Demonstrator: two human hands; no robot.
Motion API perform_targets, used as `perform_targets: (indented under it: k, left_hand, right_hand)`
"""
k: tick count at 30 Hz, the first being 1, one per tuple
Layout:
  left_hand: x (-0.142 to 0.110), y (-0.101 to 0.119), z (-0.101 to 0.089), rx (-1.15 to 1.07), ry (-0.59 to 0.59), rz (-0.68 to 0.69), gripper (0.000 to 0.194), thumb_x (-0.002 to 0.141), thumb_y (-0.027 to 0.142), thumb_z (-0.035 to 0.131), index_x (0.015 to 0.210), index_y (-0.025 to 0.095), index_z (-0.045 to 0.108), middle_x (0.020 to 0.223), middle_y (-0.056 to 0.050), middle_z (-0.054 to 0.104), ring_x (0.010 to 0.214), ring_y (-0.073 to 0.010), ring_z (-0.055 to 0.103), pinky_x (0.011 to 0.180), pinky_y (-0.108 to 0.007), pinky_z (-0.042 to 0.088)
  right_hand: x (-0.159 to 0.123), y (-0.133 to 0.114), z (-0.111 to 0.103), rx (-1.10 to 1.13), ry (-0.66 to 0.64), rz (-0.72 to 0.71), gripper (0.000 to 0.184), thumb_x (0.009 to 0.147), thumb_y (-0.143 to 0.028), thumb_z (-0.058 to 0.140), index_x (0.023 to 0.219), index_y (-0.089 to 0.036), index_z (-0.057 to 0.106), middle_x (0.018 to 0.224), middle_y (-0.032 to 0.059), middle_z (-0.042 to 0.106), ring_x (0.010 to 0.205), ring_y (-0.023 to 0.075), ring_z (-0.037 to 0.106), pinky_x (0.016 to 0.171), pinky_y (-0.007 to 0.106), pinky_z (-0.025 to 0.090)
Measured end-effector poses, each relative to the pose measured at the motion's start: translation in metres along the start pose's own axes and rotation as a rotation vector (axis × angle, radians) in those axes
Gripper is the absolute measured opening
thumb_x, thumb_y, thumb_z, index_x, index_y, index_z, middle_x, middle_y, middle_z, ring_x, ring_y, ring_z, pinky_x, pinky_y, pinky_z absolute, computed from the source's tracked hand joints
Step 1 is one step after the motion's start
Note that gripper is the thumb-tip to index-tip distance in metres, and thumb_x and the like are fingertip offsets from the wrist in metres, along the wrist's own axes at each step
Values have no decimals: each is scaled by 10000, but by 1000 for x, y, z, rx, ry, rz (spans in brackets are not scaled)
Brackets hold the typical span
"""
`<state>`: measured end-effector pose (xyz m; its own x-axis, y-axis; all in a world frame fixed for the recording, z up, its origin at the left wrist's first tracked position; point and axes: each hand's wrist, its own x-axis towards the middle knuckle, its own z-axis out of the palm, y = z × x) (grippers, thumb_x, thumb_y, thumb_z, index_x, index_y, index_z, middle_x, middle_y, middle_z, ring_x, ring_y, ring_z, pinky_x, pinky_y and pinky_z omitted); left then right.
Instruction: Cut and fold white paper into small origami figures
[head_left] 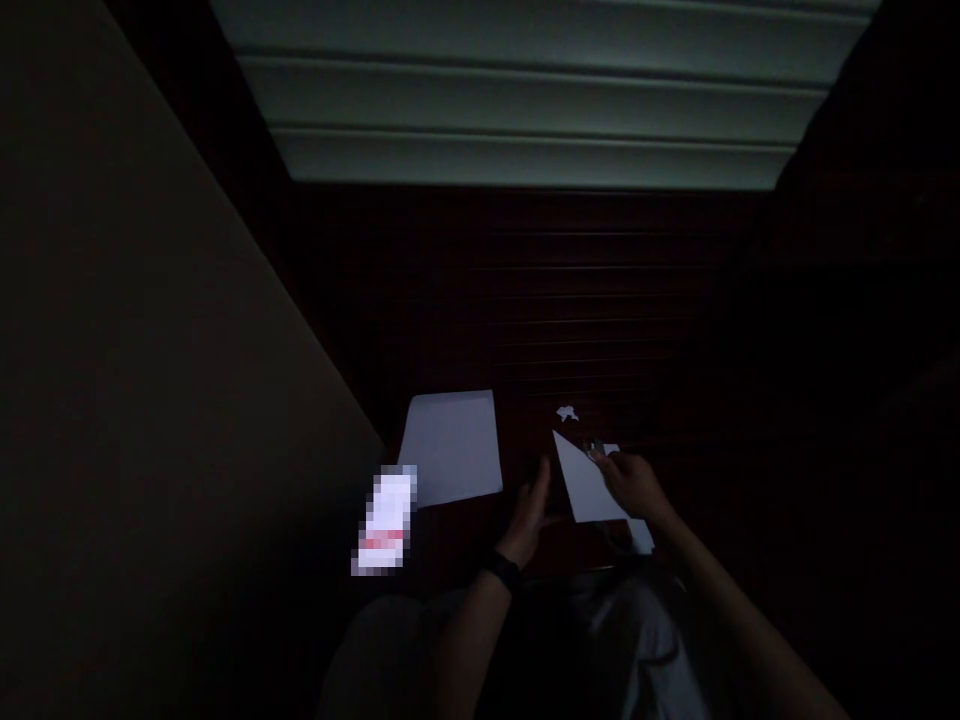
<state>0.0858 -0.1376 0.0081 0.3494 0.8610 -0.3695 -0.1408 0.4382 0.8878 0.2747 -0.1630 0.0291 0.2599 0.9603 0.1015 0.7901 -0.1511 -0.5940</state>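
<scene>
My left hand (529,513), with a dark band at the wrist, is held on edge over the dark table. Its fingers look stretched out, with nothing visible in them. To its right lies a white sheet of paper (583,488) with a slanted upper edge. My right hand (632,486) is closed over the sheet's right side, around a small shiny metal object (593,448) whose kind I cannot make out in the dim light. Another white piece (640,536) shows below that hand. A dark rounded thing, too dim to name, sits beside it.
A larger white sheet (454,445) lies at the left of the table. A bright pixelated patch (386,520) overlaps its lower left corner. A small crumpled white scrap (568,413) lies farther back. Behind are dark slats and a pale shutter (525,100); a wall (172,350) bounds the left.
</scene>
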Motion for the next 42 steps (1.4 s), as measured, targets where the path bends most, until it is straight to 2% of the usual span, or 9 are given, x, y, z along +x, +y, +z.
perform_targets:
  k: [4,6,15,22,27,33,38,40,42]
  left_hand:
    - [2,18,-41,23,-110,129,548,712,565,598,1008,105,624,1008,-149,645,904,-256,619,668,-349,546]
    - [9,27,-61,96,-89,195,469,690,512,650,915,101,655,922,-131,671,837,-245,633,624,-321,542]
    - [55,73,-115,163,73,351,322,739,427,622,853,134,693,800,-62,688,711,-178,615,592,-239,454]
    - [65,86,-123,165,157,352,350,763,435,579,852,128,720,717,-50,690,646,-171,603,575,-243,426]
    - [70,87,-124,193,211,376,307,762,392,600,856,124,715,829,-79,699,784,-210,625,678,-272,454]
    - [81,93,-138,-3,303,305,358,756,415,607,934,111,670,989,-136,674,867,-232,644,758,-335,495]
    - [81,79,-127,101,87,56,437,747,524,573,893,124,674,860,-117,689,727,-207,648,612,-290,495]
    - [79,69,-116,180,-51,87,389,722,503,615,782,123,675,755,-73,676,649,-173,620,559,-244,458]
    - [80,61,-108,193,-61,145,380,722,497,615,692,120,654,667,-41,645,587,-147,581,520,-221,423]
  right_hand:
    - [14,-36,35,77,111,-44,408,879,-476,353,828,-170,618,790,104,662,692,209,586,596,271,380]
    - [22,-51,50,129,105,-82,369,884,-454,364,808,-180,599,775,88,658,696,203,586,608,268,387]
    - [61,-86,94,357,-200,-268,306,855,-420,466,699,-178,570,634,-8,593,592,131,535,543,204,393]
    - [67,-92,106,418,-357,-258,306,860,-420,458,707,-182,577,615,-18,556,568,126,494,523,207,365]
    - [71,-86,99,404,-395,-230,330,858,-427,459,647,-185,538,575,-33,508,542,113,457,501,201,335]
    - [77,-68,95,383,-426,-172,347,847,-440,481,622,-181,532,547,-36,481,519,108,434,484,205,325]
    - [84,-61,101,429,-249,-70,360,832,-484,483,662,-176,560,586,-14,526,552,126,473,498,214,359]
    - [87,-62,102,449,-190,-32,367,829,-493,481,671,-174,570,593,-8,537,559,130,481,495,215,365]
    - [88,-63,101,472,-181,-3,373,821,-501,487,684,-169,587,599,-5,551,560,130,491,490,214,367]
